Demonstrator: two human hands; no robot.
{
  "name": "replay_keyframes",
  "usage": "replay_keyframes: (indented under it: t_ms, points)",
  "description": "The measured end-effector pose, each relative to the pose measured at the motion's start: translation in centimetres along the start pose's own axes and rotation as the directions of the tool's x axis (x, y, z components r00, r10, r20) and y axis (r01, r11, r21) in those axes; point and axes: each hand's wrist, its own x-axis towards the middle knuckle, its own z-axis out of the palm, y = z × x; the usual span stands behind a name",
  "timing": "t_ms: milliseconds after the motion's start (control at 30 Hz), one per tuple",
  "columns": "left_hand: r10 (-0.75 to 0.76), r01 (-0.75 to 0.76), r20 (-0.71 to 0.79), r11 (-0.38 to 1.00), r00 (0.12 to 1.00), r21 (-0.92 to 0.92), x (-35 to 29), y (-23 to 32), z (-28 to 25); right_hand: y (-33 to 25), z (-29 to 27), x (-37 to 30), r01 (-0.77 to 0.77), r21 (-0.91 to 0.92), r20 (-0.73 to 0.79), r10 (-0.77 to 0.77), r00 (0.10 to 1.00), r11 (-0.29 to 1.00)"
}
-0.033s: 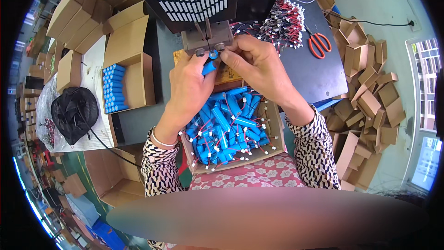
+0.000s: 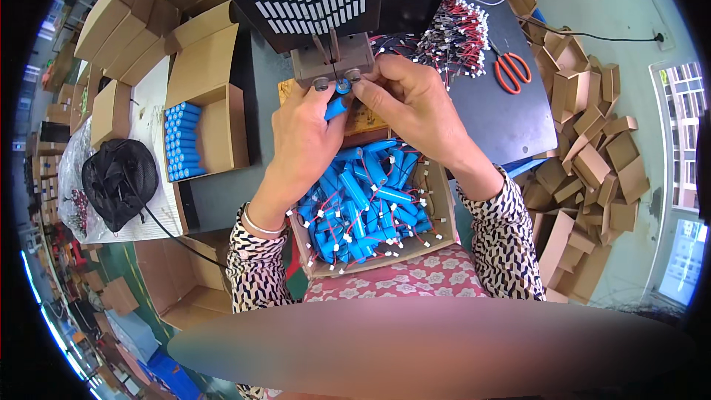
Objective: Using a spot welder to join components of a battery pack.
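My left hand (image 2: 296, 137) is closed around a blue cylindrical battery cell (image 2: 335, 108). The cell is tilted, its end up at the two thin metal pins of a black spot welder (image 2: 378, 15). Close against that end, the thumb and fingers of my right hand (image 2: 422, 111) are pinched together; what they grip is hidden. Below my hands, a cardboard box (image 2: 443, 233) at my lap is heaped with blue cells (image 2: 363, 196) that carry red and black leads with white connectors.
Bare blue cells (image 2: 182, 141) stand in rows in an open carton (image 2: 235, 130) at left, beside a black mesh bag (image 2: 118, 185). Behind my right hand lie a pile of connector leads (image 2: 455, 37) and orange-handled scissors (image 2: 511, 72). Empty cartons (image 2: 585, 148) are heaped at right.
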Motion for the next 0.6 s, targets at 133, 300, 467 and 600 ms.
replay_keyframes:
  t_ms: [133,300,467,600]
  points:
    - [0.008,-0.008,-0.034,1.000,0.999,0.002,-0.3,0.0,-0.1,0.4,1.0,0.2,0.043,0.077,-0.042,-0.040,0.998,0.996]
    - [0.005,-0.004,-0.012,0.999,1.000,0.049,-0.4,-0.3,-0.2,0.6,1.5,0.5,0.042,0.079,-0.060,-0.037,0.998,0.996]
    - [-0.003,0.003,0.015,0.999,1.000,0.045,-0.3,-1.1,0.4,1.1,1.6,0.7,0.076,0.069,-0.094,-0.070,0.993,0.995]
    - [0.057,-0.057,-0.006,0.997,0.998,0.050,0.2,-0.8,0.1,0.3,-0.5,0.9,0.199,-0.043,0.008,-0.199,0.980,0.979]
